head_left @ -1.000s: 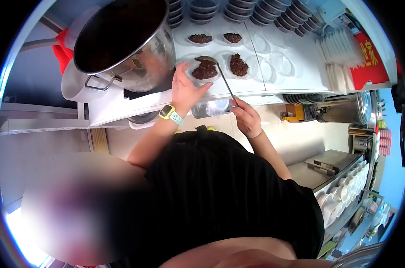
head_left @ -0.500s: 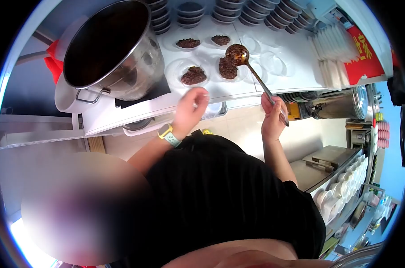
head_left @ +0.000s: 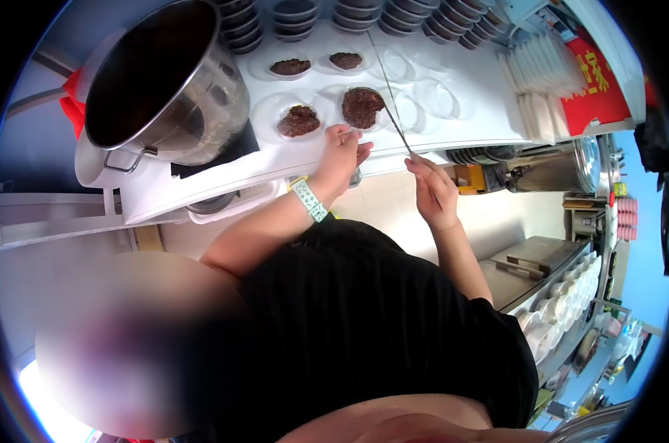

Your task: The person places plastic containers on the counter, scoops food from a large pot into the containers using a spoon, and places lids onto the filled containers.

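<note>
My right hand point(head_left: 436, 196) grips the thin metal handle of a ladle point(head_left: 399, 127). The ladle's head meets dark minced sauce point(head_left: 362, 108) in a clear plastic bowl point(head_left: 382, 125) and is hard to pick out from it. At that bowl's near rim, the thumb and finger of my left hand point(head_left: 338, 162) appear pinched on the edge, the other fingers bent below. A watch with a pale green strap point(head_left: 309, 201) is on my left wrist. Beside it stands another bowl with sauce point(head_left: 299, 121); two more sauce portions point(head_left: 290, 67) sit in bowls behind.
A large steel pot point(head_left: 201, 111) stands on the counter point(head_left: 165, 196) at left. Clear bowls point(head_left: 439, 100) sit at right, with stacked filled containers point(head_left: 294, 18) along the back. Packs of white lids or containers point(head_left: 541, 114) stand beside a red sign point(head_left: 597, 88).
My left hand has moved right and up to the near bowl's rim. The ladle's head has gone down into the sauce and turned, and the sauce now spreads wider in that bowl.
</note>
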The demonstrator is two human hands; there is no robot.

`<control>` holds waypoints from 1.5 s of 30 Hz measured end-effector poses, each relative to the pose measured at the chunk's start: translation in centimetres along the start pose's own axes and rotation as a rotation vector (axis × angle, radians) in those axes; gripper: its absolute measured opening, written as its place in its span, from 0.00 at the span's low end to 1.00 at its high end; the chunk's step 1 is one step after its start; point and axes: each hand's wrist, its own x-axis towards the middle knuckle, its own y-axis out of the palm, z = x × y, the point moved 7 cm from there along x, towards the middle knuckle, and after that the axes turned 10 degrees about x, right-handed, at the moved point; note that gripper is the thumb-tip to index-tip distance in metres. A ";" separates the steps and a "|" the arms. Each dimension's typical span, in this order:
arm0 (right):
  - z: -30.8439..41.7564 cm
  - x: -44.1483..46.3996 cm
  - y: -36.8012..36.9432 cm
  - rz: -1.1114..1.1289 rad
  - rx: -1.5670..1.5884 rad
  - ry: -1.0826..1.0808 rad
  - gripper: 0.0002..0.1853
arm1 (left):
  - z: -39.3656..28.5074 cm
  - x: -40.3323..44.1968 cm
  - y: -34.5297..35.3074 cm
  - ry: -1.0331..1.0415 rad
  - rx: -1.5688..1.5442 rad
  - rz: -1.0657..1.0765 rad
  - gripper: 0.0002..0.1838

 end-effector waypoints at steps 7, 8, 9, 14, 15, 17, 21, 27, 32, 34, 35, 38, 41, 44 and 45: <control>-0.5 -0.9 0.0 0.031 -0.007 -0.072 0.13 | 0.6 1.0 0.4 -0.030 -0.092 -0.084 0.09; -0.8 -0.9 0.2 0.068 -0.007 -0.033 0.13 | 0.7 1.3 0.4 -0.023 -0.100 -0.094 0.08; -0.7 -1.0 0.1 0.070 -0.005 -0.034 0.13 | 0.7 1.3 0.3 -0.019 -0.108 -0.106 0.08; 0.2 -0.8 -0.3 0.086 0.008 -0.040 0.12 | 1.0 1.5 0.2 0.020 -0.137 -0.117 0.08; 0.4 -0.7 -0.3 0.086 0.008 -0.040 0.12 | 1.0 1.6 0.2 0.029 -0.142 -0.113 0.08; 0.7 -0.3 -0.2 0.124 0.001 -0.034 0.11 | 1.2 1.8 0.2 0.038 -0.142 -0.113 0.07; 0.5 0.3 -0.4 0.110 0.029 0.033 0.10 | 1.0 1.8 0.1 0.060 -0.169 -0.107 0.06; -3.3 0.0 -1.3 -0.151 0.543 0.520 0.11 | 1.2 2.0 -0.2 0.051 -0.172 -0.095 0.05; -4.7 0.3 -2.1 -0.297 0.642 0.676 0.16 | 1.2 2.2 -0.4 0.053 -0.197 -0.069 0.05; -6.0 0.2 -2.6 -0.362 0.706 0.709 0.16 | 1.4 2.2 -0.4 0.042 -0.213 -0.064 0.04; -6.6 0.0 -2.8 -0.427 0.769 0.741 0.15 | 1.5 2.2 -0.4 0.047 -0.213 -0.057 0.04; -6.6 0.6 -3.7 -0.508 0.790 0.768 0.14 | 1.5 2.1 -0.4 0.050 -0.215 -0.051 0.05; -7.3 0.6 -4.0 -0.527 0.816 0.749 0.14 | 1.5 1.9 -0.3 0.054 -0.215 -0.047 0.05; -7.5 1.3 -4.8 -0.587 0.821 0.764 0.13 | 1.1 1.8 -0.1 0.050 -0.207 -0.047 0.06; -7.7 1.5 -5.3 -0.625 0.847 0.759 0.13 | 1.3 1.6 -0.2 0.030 -0.197 -0.058 0.06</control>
